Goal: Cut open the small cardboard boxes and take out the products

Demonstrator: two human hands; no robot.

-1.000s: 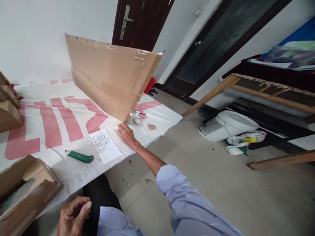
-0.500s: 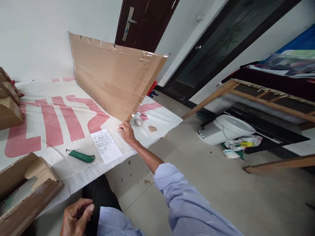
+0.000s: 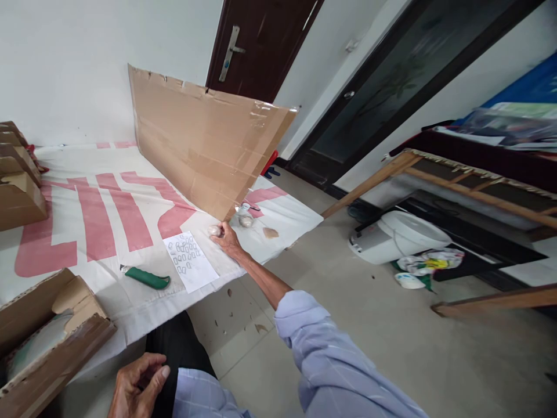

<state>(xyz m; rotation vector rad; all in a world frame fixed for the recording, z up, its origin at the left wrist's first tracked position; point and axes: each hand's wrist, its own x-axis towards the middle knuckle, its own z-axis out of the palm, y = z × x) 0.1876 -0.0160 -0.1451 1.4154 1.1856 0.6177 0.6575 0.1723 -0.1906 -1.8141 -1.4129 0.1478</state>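
My right hand [image 3: 229, 237] reaches out over the white and red banner sheet [image 3: 87, 191] on the floor. Its fingers are pinched on a small pale clear object [image 3: 214, 230], perhaps a little bag, just off the sheet. To its left lies a white paper [image 3: 190, 261] printed with several small outlines. Further left is a green-handled knife [image 3: 145, 278]. My left hand [image 3: 137, 386] rests near my knee at the bottom, fingers loosely curled, with nothing visible in it.
A large cardboard sheet [image 3: 204, 139] stands tilted behind the right hand. A small glass jar [image 3: 246, 218] and a brown scrap [image 3: 270, 233] lie beside it. Cardboard boxes [image 3: 39, 337] sit at the left. A white appliance [image 3: 398, 235] and wooden frame [image 3: 456, 174] stand on the right.
My right hand has gone from lying flat on the sheet to pinching the small pale object and lifting it slightly. The left hand has barely moved.
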